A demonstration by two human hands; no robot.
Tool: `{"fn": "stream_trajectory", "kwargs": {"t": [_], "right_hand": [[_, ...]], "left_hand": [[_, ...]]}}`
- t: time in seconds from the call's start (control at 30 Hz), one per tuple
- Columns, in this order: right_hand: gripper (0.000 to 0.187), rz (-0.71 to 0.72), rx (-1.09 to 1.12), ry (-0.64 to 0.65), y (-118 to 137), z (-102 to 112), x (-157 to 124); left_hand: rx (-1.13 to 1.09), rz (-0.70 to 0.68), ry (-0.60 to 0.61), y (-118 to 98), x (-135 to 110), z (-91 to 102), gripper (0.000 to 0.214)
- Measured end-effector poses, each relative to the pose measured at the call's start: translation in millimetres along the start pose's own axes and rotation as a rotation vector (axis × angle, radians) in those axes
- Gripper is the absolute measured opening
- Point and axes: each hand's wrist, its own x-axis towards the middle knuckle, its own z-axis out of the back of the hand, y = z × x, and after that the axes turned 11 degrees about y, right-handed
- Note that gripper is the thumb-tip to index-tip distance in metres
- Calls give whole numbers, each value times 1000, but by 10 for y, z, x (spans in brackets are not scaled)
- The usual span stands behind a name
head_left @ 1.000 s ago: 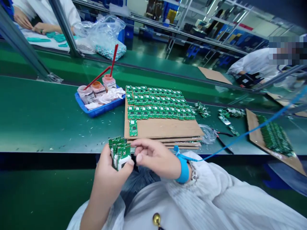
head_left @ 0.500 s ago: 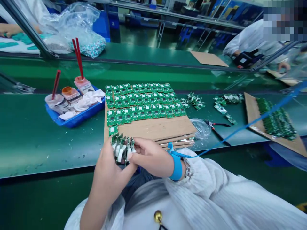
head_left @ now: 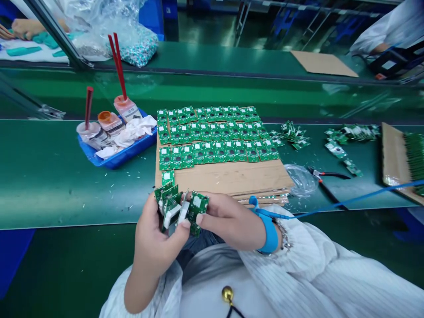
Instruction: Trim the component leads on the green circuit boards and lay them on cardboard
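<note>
My left hand [head_left: 155, 238] is closed round a fanned stack of small green circuit boards [head_left: 168, 203] at the table's near edge. My right hand [head_left: 228, 216], with a blue wrist strap [head_left: 270, 232] and cord, pinches one green board [head_left: 196, 210] at the right side of that stack. Just beyond lies a pile of cardboard sheets [head_left: 232, 179] carrying rows of the same green boards [head_left: 212, 137], with a single board [head_left: 168, 177] set below the rows at the left.
A blue tray [head_left: 115, 157] with small jars, red sticks and white wipes sits left of the cardboard. Loose boards [head_left: 293, 134], a plastic bag [head_left: 300, 179], cutters [head_left: 326, 175] and another cardboard with boards [head_left: 394, 159] lie to the right. Other people work beyond the belt.
My right hand has drawn one board out of the stack and turned it face up. The view has tipped down and shifted slightly.
</note>
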Motion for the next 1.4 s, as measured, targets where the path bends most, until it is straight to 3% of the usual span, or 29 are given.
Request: {"fn": "stream_trajectory", "kwargs": {"t": [0.17, 0.27, 0.33, 0.4, 0.47, 0.53, 0.83, 1.03, 1.13, 1.27, 1.4], "right_hand": [[20, -27, 57, -21, -13, -10, 94], [20, -39, 162, -32, -11, 5, 176], [22, -111, 130, -97, -28, 51, 241], [29, -207, -37, -241, -65, 116, 310], [37, -273, -264, -401, -113, 176, 375], [42, -298, -447, -479, -161, 213, 426], [49, -237, -734, -560, -302, 152, 510], [37, -98, -871, -642, -230, 26, 416], [30, -76, -582, -585, -107, -125, 352], [49, -170, -11, -348, -44, -284, 359], [54, -175, 225, -350, -101, -259, 403]], "left_hand": [[-294, -21, -199, 75, 32, -64, 31], [-490, -22, -231, 117, 59, -25, 32], [-611, -3, -251, 126, 58, 37, 33], [-659, 16, -291, 126, 40, 113, 34], [-657, 33, -317, 126, 14, 188, 35], [-643, 47, -334, 132, -11, 251, 35], [-536, 107, -374, 187, -52, 326, 33], [-334, 85, -318, 311, -92, 309, 33], [-165, -3, -287, 314, -75, 242, 31], [232, -49, -304, 257, -41, 134, 37], [473, -75, -240, 264, -33, 131, 49]]}}
